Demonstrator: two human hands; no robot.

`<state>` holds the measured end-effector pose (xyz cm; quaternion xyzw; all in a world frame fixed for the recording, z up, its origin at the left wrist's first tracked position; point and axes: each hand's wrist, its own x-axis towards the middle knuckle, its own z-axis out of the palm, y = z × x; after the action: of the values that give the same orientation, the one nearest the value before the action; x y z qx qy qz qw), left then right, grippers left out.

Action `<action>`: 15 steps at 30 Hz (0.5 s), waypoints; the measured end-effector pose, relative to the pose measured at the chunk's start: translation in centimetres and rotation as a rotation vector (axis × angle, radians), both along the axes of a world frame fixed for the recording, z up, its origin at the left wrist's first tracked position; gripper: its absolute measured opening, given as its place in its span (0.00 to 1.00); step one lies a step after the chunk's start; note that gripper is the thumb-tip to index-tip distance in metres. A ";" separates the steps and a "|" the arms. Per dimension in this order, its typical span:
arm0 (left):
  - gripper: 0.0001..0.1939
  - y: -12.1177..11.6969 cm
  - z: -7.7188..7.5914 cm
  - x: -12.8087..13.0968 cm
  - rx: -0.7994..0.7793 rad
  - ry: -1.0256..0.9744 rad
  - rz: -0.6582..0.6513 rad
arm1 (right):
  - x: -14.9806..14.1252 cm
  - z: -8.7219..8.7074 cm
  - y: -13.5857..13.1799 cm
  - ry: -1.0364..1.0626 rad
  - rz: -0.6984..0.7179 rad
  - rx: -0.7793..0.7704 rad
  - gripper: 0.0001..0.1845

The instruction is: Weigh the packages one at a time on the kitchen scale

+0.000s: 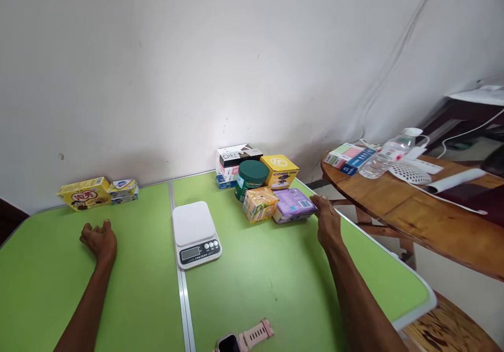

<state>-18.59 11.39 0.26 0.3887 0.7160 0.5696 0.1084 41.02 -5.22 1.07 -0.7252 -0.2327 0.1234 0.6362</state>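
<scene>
My left hand [99, 241] is over the left half of the green table, with its fingers loosely bent, apart and holding nothing. It is nearest to a yellow snack box [85, 193] and a small yellow-and-white box [123, 188] by the wall. At the right, my right hand [328, 221] grips the end of a purple soft pack [294, 205], which looks like tissues; some fingertips are hidden. Touching or close beside that pack are an orange-yellow wrapped pack [260, 205], a dark green lidded tub [251, 179] and a yellow box [280, 172].
A white digital scale [194, 223] sits across the table's metal seam. Stacked boxes [238, 158] stand behind the tub. A pink-strapped watch [255, 334] lies at the front edge. On a wooden side table [441, 213] are a plastic bottle [389, 152] and a colourful box [350, 158].
</scene>
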 end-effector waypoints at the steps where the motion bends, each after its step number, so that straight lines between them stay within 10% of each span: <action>1: 0.32 -1.0 0.0 0.5 -0.033 -0.004 0.000 | 0.6 -0.5 0.5 0.046 0.060 0.002 0.48; 6: 0.38 -6.4 0.7 5.4 -0.008 0.052 -0.145 | 1.5 -1.7 1.6 0.160 0.268 0.050 0.40; 15: 0.30 -16.2 3.9 21.3 0.183 0.120 -0.823 | 1.9 -2.6 -1.5 0.043 0.355 0.023 0.36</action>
<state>2.69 -4.85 4.12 0.6827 0.4524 0.5165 0.2499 42.95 -6.68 -1.54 -0.6625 -0.3448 0.2464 0.6176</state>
